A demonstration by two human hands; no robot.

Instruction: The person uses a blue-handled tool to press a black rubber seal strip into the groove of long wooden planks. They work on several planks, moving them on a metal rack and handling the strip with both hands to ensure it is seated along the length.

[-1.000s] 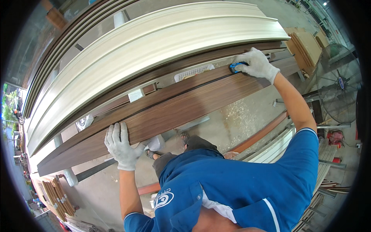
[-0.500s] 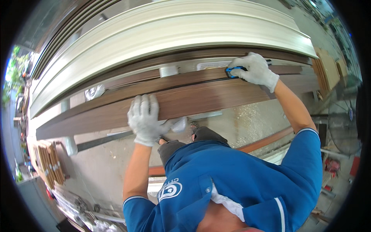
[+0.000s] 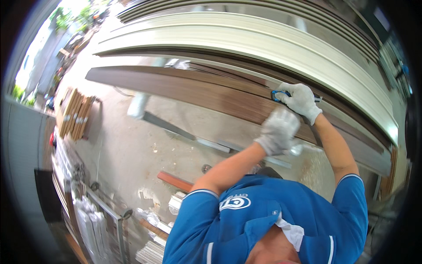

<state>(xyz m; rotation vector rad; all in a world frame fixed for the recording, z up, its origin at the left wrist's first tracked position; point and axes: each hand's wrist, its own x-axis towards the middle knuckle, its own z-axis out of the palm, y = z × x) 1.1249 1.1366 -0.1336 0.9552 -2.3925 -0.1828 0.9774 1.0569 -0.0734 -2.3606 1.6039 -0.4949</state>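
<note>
My right hand (image 3: 300, 102), in a white glove, is closed round a blue-and-black hand tool (image 3: 280, 95) that looks like a utility knife. A thin end of it pokes out on the hand's far side. Beneath the tool runs a long brown wood-grain panel (image 3: 206, 94) with a dark lengthwise seam. Close by, at the panel's near edge, my left hand (image 3: 280, 131) is gloved too and smeared by motion. Its fingers cannot be made out, nor whether it touches the panel.
Long cream profiles (image 3: 246, 33) lie beyond the panel, with dark slats (image 3: 307, 17) farther back. A padded support leg (image 3: 137, 105) stands below the panel. Bundled brown boards (image 3: 75, 114) stand at left. A metal cart frame (image 3: 115, 215) and plastic-wrapped pieces (image 3: 91, 226) are at lower left.
My left hand has left the panel's near edge farther left and come across to the right, close to my right hand. The right hand keeps its tool. The view has turned leftward.
</note>
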